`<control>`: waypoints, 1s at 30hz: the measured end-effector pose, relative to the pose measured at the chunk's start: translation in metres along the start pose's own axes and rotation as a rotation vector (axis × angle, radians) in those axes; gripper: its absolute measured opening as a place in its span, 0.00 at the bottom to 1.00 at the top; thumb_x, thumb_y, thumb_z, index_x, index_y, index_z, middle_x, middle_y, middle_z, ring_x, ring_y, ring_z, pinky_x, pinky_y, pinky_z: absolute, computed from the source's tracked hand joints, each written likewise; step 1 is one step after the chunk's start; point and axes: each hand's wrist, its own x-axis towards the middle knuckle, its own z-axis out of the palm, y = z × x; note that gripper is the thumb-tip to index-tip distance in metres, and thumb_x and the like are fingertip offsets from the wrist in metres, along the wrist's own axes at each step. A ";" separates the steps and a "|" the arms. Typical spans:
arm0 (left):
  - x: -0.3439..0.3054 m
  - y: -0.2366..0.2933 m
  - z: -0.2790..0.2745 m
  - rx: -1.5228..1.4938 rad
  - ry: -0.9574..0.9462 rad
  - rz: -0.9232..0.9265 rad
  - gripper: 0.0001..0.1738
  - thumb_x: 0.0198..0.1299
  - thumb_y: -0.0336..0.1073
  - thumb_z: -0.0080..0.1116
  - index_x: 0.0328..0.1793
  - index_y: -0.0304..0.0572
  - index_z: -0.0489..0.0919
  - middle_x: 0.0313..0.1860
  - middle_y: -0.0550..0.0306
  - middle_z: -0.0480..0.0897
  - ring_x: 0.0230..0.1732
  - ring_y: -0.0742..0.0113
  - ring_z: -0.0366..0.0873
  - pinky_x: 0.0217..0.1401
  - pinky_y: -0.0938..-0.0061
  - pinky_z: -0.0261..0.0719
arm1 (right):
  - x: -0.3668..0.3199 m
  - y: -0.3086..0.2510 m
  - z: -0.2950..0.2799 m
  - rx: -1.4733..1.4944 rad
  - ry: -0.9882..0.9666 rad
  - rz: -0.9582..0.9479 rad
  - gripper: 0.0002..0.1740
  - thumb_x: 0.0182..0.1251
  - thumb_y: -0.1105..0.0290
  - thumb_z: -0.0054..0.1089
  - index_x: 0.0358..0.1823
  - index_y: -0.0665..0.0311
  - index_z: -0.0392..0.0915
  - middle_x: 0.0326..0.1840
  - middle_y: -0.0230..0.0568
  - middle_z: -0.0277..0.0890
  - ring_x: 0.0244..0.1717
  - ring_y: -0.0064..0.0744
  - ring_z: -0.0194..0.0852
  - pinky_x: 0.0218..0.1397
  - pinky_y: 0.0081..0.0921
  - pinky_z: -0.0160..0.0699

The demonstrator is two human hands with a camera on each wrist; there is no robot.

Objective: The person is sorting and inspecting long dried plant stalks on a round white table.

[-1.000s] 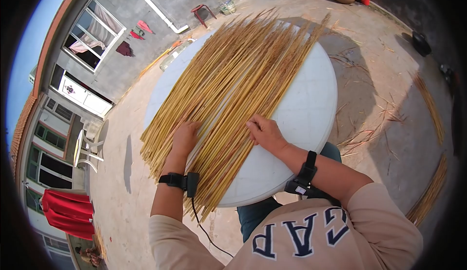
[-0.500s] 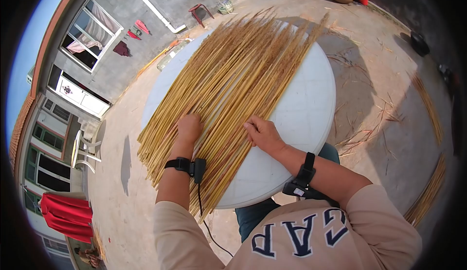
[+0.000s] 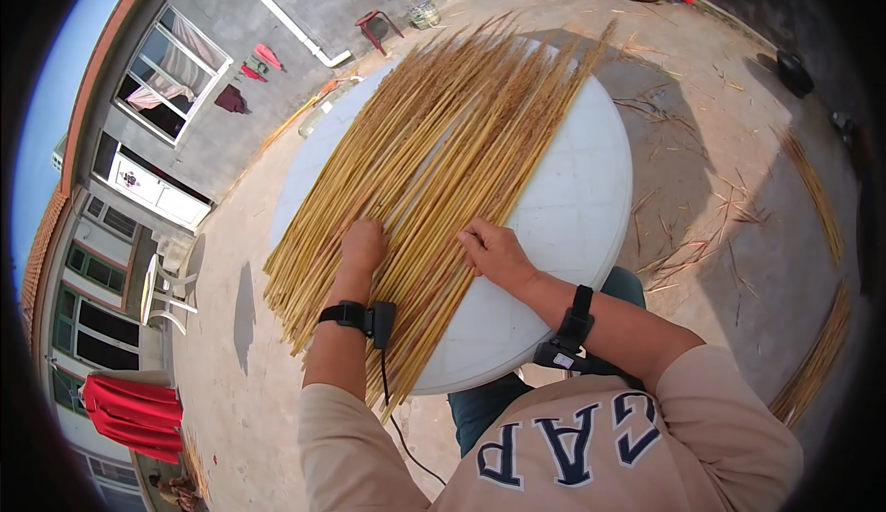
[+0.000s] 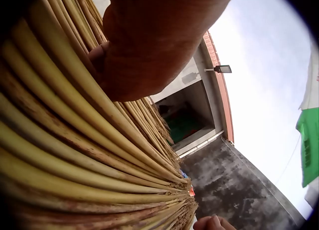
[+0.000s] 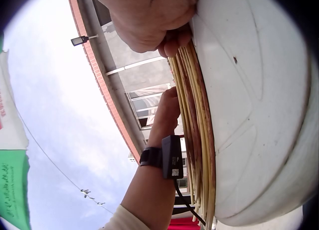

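Note:
A wide layer of long yellow-brown reed stalks (image 3: pixel 434 170), with feathery brown tops at the far end, lies slantwise across a round white table (image 3: pixel 577 198). My left hand (image 3: pixel 365 244) is over the middle of the layer and holds stalks. In the left wrist view, its fingertips (image 4: pixel 99 56) go down behind a thick stalk, partly hidden. My right hand (image 3: pixel 496 252) is at the layer's right edge, thumb and fingers curled on the outermost stalks. The right wrist view has those fingers (image 5: pixel 174 43) at the stalks, just above the tabletop.
The stalks' cut ends hang over the near left table edge. Bundles of stalks (image 3: pixel 812 355) and scattered bits (image 3: pixel 711 226) lie on the concrete at right. A white chair (image 3: pixel 166 290) and a red garment (image 3: pixel 134 415) are at left. A cable (image 3: pixel 406 443) runs from my left wrist camera.
My left hand has shifted slightly up and to the right, its fingers now more tucked in among the stalks. The gap between stalks near it has narrowed. My right hand has barely moved.

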 end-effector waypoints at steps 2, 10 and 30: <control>-0.002 -0.002 0.002 0.009 0.022 0.016 0.10 0.50 0.36 0.59 0.34 0.35 0.78 0.37 0.44 0.78 0.43 0.47 0.75 0.43 0.58 0.75 | 0.000 0.000 -0.001 0.008 0.000 0.009 0.11 0.66 0.67 0.49 0.31 0.67 0.69 0.16 0.36 0.72 0.14 0.19 0.68 0.18 0.19 0.69; -0.017 -0.018 -0.037 -0.203 0.115 -0.095 0.12 0.56 0.34 0.54 0.44 0.36 0.72 0.35 0.38 0.78 0.40 0.40 0.75 0.40 0.53 0.71 | 0.000 0.002 0.001 -0.011 0.042 -0.033 0.10 0.64 0.67 0.51 0.30 0.67 0.70 0.13 0.39 0.72 0.15 0.28 0.73 0.21 0.25 0.72; -0.045 -0.009 -0.051 -0.498 0.203 -0.170 0.13 0.57 0.36 0.54 0.47 0.40 0.77 0.25 0.48 0.80 0.29 0.53 0.78 0.33 0.63 0.73 | 0.006 0.008 0.002 -0.046 0.022 -0.074 0.11 0.65 0.66 0.49 0.31 0.67 0.70 0.16 0.39 0.72 0.17 0.29 0.73 0.23 0.25 0.73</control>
